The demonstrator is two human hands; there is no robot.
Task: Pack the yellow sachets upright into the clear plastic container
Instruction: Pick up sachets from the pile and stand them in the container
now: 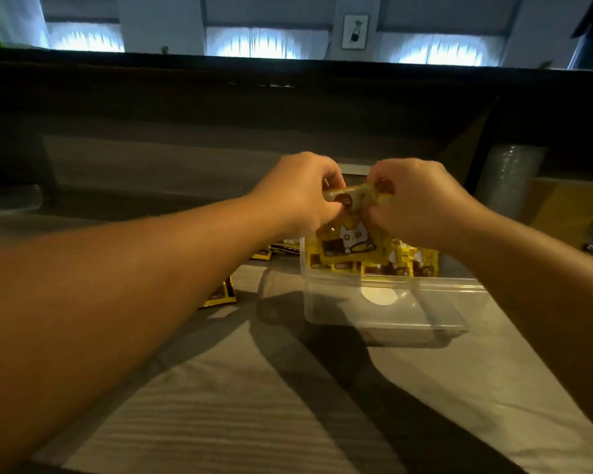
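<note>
Both hands are up close together over the far end of the clear box (pixel 387 302). The left hand (pixel 298 193) and the right hand (pixel 415 200) each pinch one top corner of a yellow packet (pixel 348 239) with a white cat on it. Holding it by the 2 top corners lets the packet hang straight down, so it can go in standing up and not flop over. Its bottom edge hangs just above the row of packets (pixel 401 263) already standing at the back of the box. The near part of the box has none in it (you can see right through to the table (pixel 288 405)), so there looks to be plenty of room left. A few more packets (pixel 220 294) lie flat on the table just left of the box, close enough to grab. I think the next move is to lower this one down snug against the row, so the others help hold it up.
</note>
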